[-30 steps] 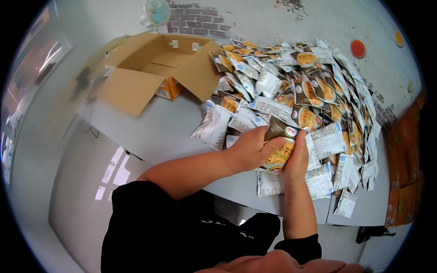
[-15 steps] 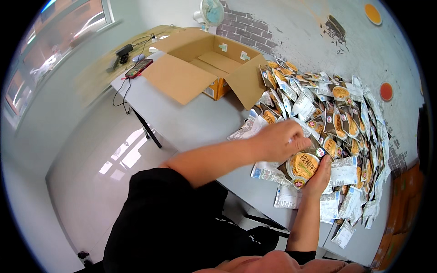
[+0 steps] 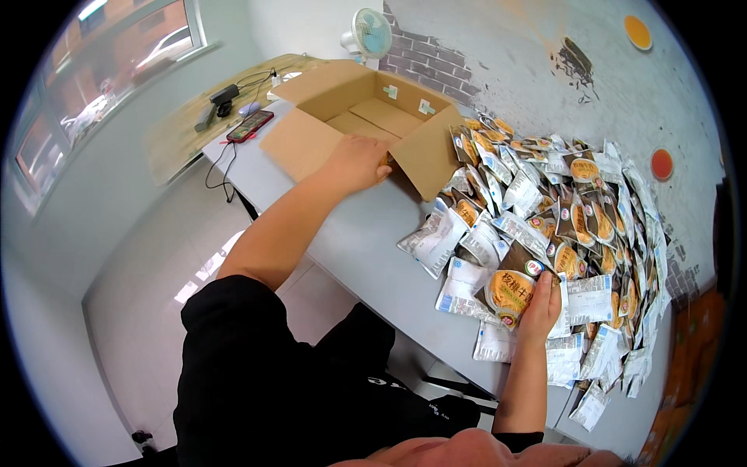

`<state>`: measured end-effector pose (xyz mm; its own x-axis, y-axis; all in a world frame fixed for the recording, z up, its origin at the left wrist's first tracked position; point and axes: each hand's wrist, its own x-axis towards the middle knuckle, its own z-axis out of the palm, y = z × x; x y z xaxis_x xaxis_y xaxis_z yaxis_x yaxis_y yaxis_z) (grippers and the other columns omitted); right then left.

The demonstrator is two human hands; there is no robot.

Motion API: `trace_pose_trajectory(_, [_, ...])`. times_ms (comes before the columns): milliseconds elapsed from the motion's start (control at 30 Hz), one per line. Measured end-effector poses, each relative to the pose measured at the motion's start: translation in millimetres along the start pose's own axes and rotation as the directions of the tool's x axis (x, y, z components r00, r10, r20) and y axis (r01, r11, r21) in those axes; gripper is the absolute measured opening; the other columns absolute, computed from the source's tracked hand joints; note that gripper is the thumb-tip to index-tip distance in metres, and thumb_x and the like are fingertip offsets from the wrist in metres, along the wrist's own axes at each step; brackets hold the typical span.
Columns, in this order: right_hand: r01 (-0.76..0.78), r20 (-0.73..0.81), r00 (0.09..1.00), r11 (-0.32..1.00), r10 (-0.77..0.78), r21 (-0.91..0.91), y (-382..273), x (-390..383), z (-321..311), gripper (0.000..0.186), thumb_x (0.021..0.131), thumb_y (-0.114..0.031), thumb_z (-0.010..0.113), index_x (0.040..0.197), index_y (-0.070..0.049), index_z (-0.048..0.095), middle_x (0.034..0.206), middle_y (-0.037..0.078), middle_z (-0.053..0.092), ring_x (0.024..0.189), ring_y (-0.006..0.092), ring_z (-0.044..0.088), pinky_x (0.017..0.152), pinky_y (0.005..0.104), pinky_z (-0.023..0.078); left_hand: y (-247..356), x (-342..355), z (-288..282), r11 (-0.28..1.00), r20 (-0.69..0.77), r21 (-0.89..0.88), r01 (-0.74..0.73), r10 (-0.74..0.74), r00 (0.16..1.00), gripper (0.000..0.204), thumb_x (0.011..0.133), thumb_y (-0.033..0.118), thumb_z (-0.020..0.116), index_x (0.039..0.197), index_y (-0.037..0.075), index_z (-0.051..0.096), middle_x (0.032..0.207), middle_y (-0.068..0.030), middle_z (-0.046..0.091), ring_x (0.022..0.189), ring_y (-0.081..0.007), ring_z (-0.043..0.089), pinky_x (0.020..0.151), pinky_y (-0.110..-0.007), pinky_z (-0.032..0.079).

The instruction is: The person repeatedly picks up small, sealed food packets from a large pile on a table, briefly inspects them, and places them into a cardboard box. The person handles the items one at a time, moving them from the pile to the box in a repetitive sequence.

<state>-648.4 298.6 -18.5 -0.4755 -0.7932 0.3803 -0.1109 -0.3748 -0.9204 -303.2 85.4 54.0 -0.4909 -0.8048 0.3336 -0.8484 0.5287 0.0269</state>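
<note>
- Tabletop [image 3: 366, 233], grey, carries an open cardboard box [image 3: 366, 117] at 12 o'clock and a heap of snack packets [image 3: 576, 218] at 3 o'clock.
- Left hand [image 3: 356, 162] lies on the box's near flap, fingers loosely curled, gripping nothing I can tell; half a second ago it was over the heap.
- Right hand [image 3: 541, 305] pinches a brown-and-orange packet [image 3: 510, 292] at the heap's near edge, fingers wrapped on its right side, as before.
</note>
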Motion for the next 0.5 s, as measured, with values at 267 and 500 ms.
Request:
trace_pose_trajectory(267, [0.045,-0.115,0.992,0.999,-0.043,0.011,-23.9,-4.2,26.1,0.025,0.097,-0.022,0.051,0.086,-0.001,0.057,0.080,-0.001,0.055,0.070,0.0039,0.044,0.061,0.0195,0.038,-37.7,-43.1,-3.7,1.000,-0.168,-0.027,-0.011,0.007,0.986,0.015,0.079,0.018,0.058,0.078,0.003,0.059,0.080,-0.0144,0.060,0.083,-0.0331,0.057,0.078,-0.044,0.044])
trace_pose_trajectory(500, [-0.003,-0.075,0.997,1.000,0.003,0.000,-15.6,-4.1,14.6,0.024,0.096,-0.022,0.052,0.086,-0.001,0.057,0.081,0.000,0.056,0.070,0.0041,0.044,0.061,0.0195,0.039,-51.3,-100.5,-18.9,0.992,-0.210,-0.107,-0.066,0.042,0.977,0.011,0.076,0.013,0.056,0.079,0.003,0.061,0.081,-0.0135,0.060,0.085,-0.0319,0.056,0.091,-0.045,0.041])
